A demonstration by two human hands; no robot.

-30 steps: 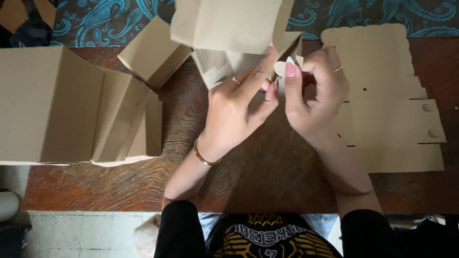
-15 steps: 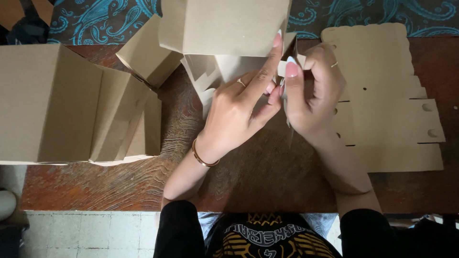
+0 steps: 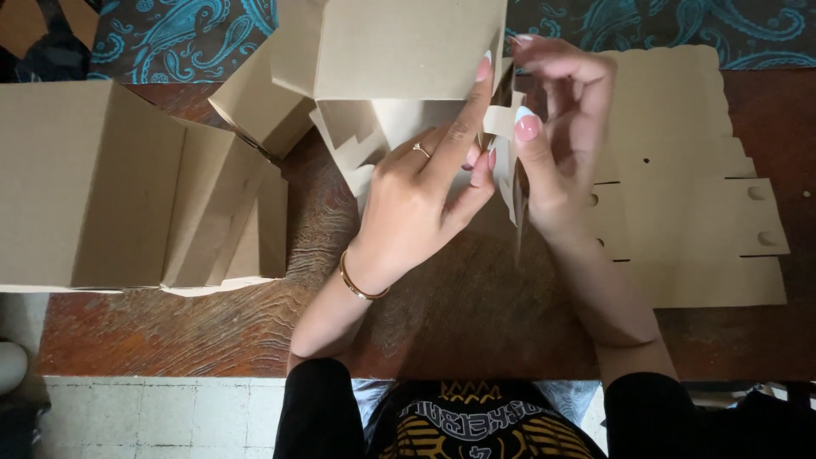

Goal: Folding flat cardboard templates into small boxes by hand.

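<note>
Worn wooden worktop (image 3: 442, 331) carries flat blanks; both hands, left hand (image 3: 425, 200) and right hand (image 3: 557, 127), pinch the cardboard box (image 3: 408, 51), now lifted higher, flaps folding inward.

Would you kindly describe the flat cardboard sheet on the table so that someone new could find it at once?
Start at the dark wooden table and look to its right side, past the person's right hand. There lies the flat cardboard sheet, unfolded, with cut slots and small round holes. Unlike the half-folded box in both hands and the folded boxes stacked on the left, it lies completely flat.
</note>
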